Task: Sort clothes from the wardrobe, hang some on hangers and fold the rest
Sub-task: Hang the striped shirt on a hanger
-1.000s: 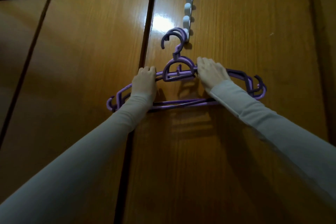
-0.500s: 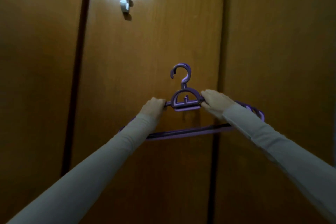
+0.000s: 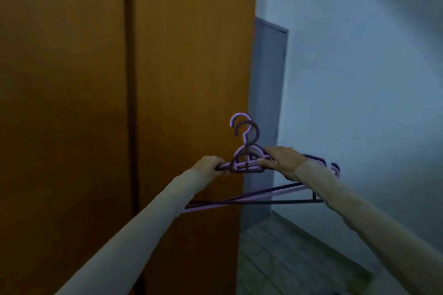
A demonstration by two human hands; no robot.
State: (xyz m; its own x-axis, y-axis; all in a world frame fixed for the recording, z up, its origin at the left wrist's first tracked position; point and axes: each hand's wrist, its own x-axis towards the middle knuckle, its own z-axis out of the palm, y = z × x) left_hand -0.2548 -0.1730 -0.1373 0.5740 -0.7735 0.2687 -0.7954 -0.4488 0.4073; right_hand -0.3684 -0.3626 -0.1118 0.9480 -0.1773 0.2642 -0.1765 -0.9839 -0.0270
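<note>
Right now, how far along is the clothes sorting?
Early. Done: the purple hangers are off any hook, carried free in front of the wardrobe. In hand: the left hand and right hand each grip the bunch near its neck. Left: everything else; no clothes are in view, so nothing shows as hung or folded.

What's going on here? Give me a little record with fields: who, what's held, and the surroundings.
Who: a person in long pale sleeves, seen from their own head
Held: purple hangers, at least two, bunched, hooks up
Left hand: grips the hangers' left shoulder
Right hand: grips the right shoulder
Clothes: none in view
Surroundings: wooden wardrobe doors on the left, pale wall on the right, plank floor below
</note>
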